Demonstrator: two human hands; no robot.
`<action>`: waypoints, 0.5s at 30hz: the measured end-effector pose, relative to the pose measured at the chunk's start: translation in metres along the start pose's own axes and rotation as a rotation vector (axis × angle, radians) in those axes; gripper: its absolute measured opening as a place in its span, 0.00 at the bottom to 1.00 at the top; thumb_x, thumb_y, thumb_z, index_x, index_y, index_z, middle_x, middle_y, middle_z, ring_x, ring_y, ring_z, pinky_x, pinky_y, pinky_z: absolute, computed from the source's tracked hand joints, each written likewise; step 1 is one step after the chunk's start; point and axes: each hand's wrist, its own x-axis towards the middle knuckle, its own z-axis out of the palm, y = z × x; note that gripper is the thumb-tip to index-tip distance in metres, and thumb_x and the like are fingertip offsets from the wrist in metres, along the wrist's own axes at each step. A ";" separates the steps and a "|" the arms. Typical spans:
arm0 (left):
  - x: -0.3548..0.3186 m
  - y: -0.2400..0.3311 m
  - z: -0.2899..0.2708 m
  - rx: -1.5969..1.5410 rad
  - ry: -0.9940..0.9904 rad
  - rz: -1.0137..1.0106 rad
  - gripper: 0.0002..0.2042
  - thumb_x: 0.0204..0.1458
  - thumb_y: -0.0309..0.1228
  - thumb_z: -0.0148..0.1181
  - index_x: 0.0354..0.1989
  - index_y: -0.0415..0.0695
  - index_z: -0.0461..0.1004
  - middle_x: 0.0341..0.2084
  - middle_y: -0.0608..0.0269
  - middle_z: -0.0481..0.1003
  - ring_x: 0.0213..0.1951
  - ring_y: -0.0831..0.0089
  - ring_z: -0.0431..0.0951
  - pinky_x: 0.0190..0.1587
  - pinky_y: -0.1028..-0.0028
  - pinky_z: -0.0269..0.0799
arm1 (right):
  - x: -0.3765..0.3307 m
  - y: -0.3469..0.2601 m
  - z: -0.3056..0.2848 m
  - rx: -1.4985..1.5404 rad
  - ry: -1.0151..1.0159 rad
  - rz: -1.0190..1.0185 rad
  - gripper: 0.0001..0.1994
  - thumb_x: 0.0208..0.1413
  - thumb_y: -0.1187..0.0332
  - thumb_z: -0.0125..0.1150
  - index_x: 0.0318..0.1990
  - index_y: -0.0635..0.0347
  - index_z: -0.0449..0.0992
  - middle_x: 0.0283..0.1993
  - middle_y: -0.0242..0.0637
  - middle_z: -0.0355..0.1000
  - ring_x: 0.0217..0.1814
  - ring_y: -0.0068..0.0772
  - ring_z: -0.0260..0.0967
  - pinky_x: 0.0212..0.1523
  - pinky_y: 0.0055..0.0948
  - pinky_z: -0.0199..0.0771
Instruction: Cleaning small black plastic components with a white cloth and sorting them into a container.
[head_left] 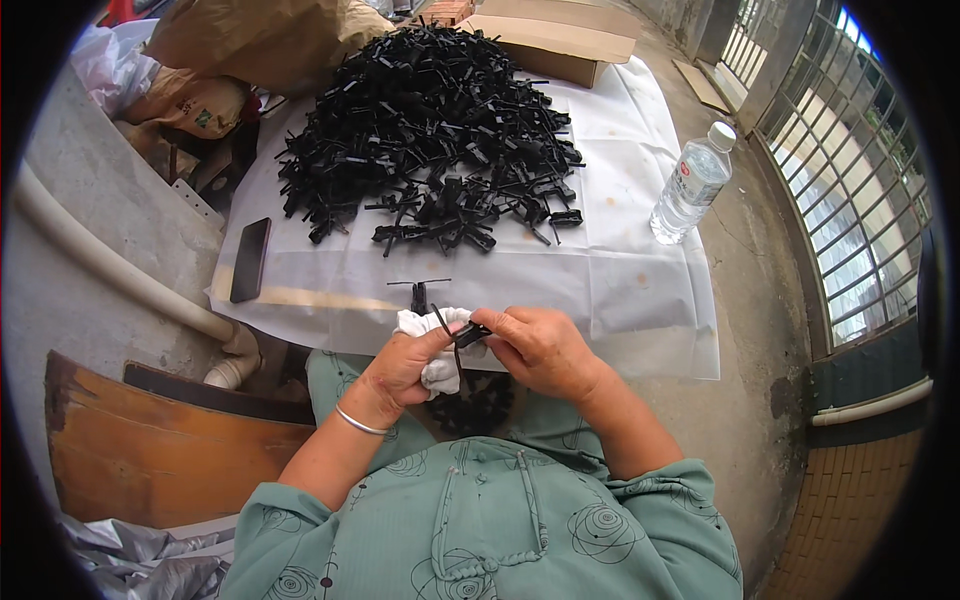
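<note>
Both hands meet over the near edge of the table, in front of my lap. My right hand (545, 352) is closed, fingertips pinching one end of a small black plastic part (470, 333) with a long thin bar. My left hand (398, 368), with a bangle at the wrist, is closed round a bunched white cloth (440, 376) and steadies the same part between thumb and fingers. Just beyond the cloth lies another black part (419, 296) with a thin crossbar. A big heap of similar black parts (430, 130) covers the table's far middle.
White sheeting (640, 300) covers the table. A phone (250, 260) lies at its left edge, a clear water bottle (692, 185) stands at the right. Behind the heap are a cardboard box (550, 45) and brown paper bags (250, 45). Black pieces (468, 405) show below, between my knees.
</note>
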 end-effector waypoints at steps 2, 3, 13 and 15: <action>-0.009 -0.001 -0.004 0.081 -0.178 0.091 0.11 0.57 0.36 0.48 0.44 0.45 0.68 0.25 0.64 0.72 0.11 0.87 0.57 0.12 0.83 0.52 | -0.001 -0.002 -0.001 -0.097 -0.129 0.016 0.18 0.44 0.77 0.58 0.45 0.58 0.69 0.27 0.39 0.68 0.23 0.40 0.66 0.23 0.32 0.67; -0.010 -0.001 -0.004 0.067 -0.145 0.101 0.10 0.56 0.34 0.50 0.44 0.45 0.68 0.26 0.64 0.73 0.11 0.87 0.58 0.13 0.83 0.53 | -0.001 -0.004 -0.001 -0.098 -0.127 0.015 0.18 0.44 0.77 0.58 0.45 0.58 0.69 0.27 0.39 0.68 0.23 0.40 0.66 0.23 0.32 0.67; -0.018 -0.016 0.004 0.639 0.121 0.583 0.11 0.55 0.24 0.49 0.47 0.42 0.63 0.34 0.64 0.71 0.28 0.81 0.72 0.28 0.83 0.69 | 0.003 -0.038 0.015 0.316 0.092 0.132 0.11 0.43 0.73 0.64 0.35 0.61 0.70 0.20 0.30 0.61 0.18 0.22 0.55 0.20 0.21 0.58; -0.026 -0.013 0.011 0.574 0.057 0.538 0.12 0.55 0.24 0.49 0.48 0.42 0.62 0.34 0.63 0.71 0.28 0.81 0.72 0.28 0.82 0.70 | 0.004 -0.040 0.027 0.413 0.255 0.294 0.08 0.48 0.70 0.62 0.28 0.62 0.68 0.17 0.26 0.59 0.17 0.15 0.51 0.19 0.17 0.54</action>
